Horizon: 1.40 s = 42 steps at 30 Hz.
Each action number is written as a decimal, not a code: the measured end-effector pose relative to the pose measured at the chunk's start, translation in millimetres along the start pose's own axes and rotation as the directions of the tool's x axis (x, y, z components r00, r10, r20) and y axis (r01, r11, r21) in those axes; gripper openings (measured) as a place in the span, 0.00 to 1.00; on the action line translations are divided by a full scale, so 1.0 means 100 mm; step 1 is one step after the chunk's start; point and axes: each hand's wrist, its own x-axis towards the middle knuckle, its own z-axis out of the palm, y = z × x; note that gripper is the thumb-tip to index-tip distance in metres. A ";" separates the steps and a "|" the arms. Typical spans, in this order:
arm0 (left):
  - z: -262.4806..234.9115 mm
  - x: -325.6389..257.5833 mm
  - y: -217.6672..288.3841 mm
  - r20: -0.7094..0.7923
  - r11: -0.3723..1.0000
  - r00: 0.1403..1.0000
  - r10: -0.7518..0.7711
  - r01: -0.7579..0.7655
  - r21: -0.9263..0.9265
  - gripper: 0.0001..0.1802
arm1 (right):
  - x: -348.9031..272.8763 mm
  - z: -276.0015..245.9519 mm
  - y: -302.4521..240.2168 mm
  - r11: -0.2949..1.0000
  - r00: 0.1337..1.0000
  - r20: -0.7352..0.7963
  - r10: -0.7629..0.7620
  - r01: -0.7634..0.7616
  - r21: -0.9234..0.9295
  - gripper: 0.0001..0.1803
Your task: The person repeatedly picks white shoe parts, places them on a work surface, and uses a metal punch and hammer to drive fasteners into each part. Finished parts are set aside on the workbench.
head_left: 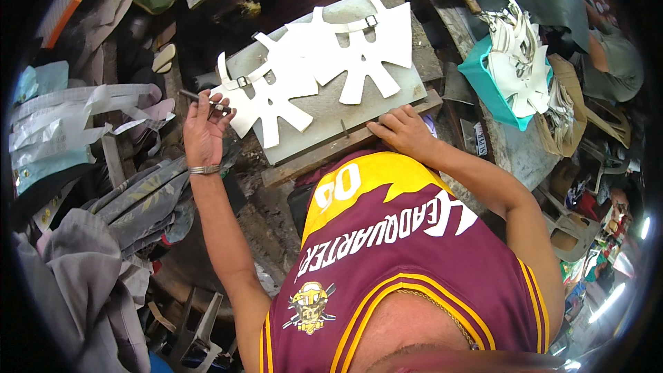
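My left hand [207,128] is closed round a slim dark pen-like tool [190,94], at the left side of a pale work board [321,124]. White cut-out sandal uppers [359,52] lie on the board, partly overlapping. Two of their straps carry small dark buckles [371,21]. At the board's near right edge my right hand [404,131] rests on the wooden strip [331,144], its fingers curled. Whether anything is under those fingers is hidden. A short metal pin [344,126] stands up from the near edge, left of my right hand.
A teal basket [476,76] heaped with white cut pieces stands to the right on a bench. Grey cloth [90,290] and plastic-wrapped sheets [83,128] are piled on the left. Another person [611,62] sits at the far right.
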 end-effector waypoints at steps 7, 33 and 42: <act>-0.05 0.12 0.23 0.091 0.990 0.996 0.001 0.012 -0.137 0.15 | -0.02 -0.56 0.07 0.957 0.981 -0.107 0.161 -0.129 0.258 0.36; 1.83 0.65 -0.61 0.305 0.950 0.946 0.109 -0.190 0.249 0.17 | 0.18 -1.22 0.27 0.378 0.635 0.027 0.772 -0.493 0.783 0.18; 1.96 0.74 -0.75 0.326 0.899 0.941 0.090 -0.218 0.380 0.19 | 0.06 -1.36 0.37 0.095 0.634 0.176 0.753 -0.369 0.925 0.33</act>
